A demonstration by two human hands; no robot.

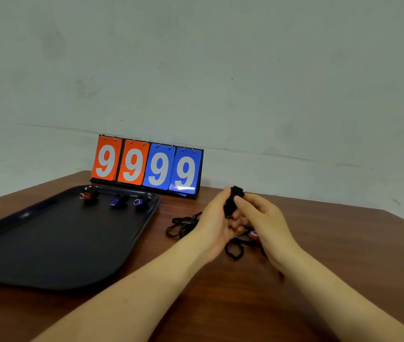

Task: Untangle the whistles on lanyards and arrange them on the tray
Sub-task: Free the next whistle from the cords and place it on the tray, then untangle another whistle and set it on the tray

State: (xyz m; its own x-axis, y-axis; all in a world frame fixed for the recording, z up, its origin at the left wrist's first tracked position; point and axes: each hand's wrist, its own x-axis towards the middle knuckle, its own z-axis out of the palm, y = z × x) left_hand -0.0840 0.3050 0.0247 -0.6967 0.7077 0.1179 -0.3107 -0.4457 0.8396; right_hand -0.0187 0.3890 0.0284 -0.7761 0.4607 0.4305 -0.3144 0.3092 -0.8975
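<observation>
A: Nearest us are the two forearms, reaching over the brown worktop [220, 304] — why are both hands lifted off it?

B: To work the cord in the air, I'd judge. The left hand [214, 224] and right hand [260, 218] meet around a black wound lanyard bundle [231, 202]; the left fingers curl round one side and the right thumb and fingers pinch the other, so it can't spring loose.

A: And the rest of the tangle?

B: Loose black lanyards [183, 224] lie on the worktop under and to the left of the hands, with a red whistle [254, 235] peeking out beneath the right hand. Whether the bundle is tied to it I cannot tell.

A: The tray?

B: The dark tray [48, 243] sits to the left, near the tangle. Along its far edge lie a red whistle [86, 196] and two blue ones [115, 201] [139, 201], set apart in a row — likely so later ones can follow. Behind stands a flip scoreboard [146, 166] reading 9999.
</observation>
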